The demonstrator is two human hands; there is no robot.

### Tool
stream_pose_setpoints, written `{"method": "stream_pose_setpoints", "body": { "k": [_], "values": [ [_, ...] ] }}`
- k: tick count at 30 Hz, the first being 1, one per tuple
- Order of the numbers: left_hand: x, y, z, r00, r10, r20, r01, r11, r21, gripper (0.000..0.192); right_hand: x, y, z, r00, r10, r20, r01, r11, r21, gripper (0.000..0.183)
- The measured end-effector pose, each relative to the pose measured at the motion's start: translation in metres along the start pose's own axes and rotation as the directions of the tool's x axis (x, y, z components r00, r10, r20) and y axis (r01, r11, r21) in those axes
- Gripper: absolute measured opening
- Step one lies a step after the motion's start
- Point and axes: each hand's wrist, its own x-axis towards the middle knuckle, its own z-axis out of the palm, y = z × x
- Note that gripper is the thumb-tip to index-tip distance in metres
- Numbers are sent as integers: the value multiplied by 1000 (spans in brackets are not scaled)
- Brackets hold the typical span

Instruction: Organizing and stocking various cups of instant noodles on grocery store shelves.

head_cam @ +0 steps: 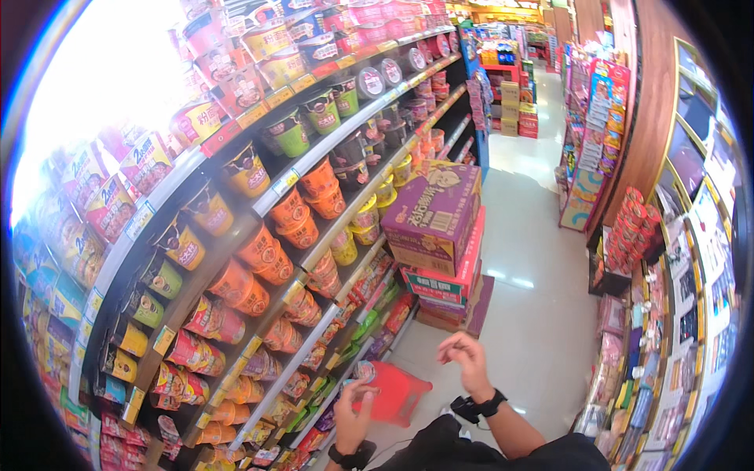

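Observation:
My left hand (353,414) is raised at the lower middle, its thumb apart from the fingers, and I see nothing held in it. Just behind its fingertips is a red plastic stool (398,393) low on the floor. A small round-topped container (366,371) appears at the stool's left edge, partly covered by the fingers; whether it touches them I cannot tell. Over the floor to the right, my right hand (468,364) is loosely curled and looks empty. Both wrists wear black bands. Shelves of instant noodle cups, including orange cups (265,253), rise on the left.
Stacked cartons with a purple box (433,206) on top stand against the shelf ahead. Tiled floor (530,235) runs along the aisle. On the right are a hanging-snack rack (595,129), a heap of red packages (630,235) and low shelves of packaged goods (639,353).

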Motion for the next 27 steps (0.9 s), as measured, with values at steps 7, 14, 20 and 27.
{"method": "stream_pose_setpoints", "body": {
  "k": [7,14,20,27],
  "values": [
    [80,-15,-5,934,-38,-356,9,997,-82,26,96,31,39,814,330,478,-174,924,-342,23],
    [196,-40,-39,757,178,-628,-137,984,113,21,239,40,75,715,354,603,30,846,-532,24],
    [305,13,-92,612,428,-665,-239,901,361,26,387,47,149,738,42,674,253,908,-333,28],
    [413,67,-139,599,412,-686,-174,904,391,54,482,12,263,667,-427,611,598,795,-97,45]
  ]
}}
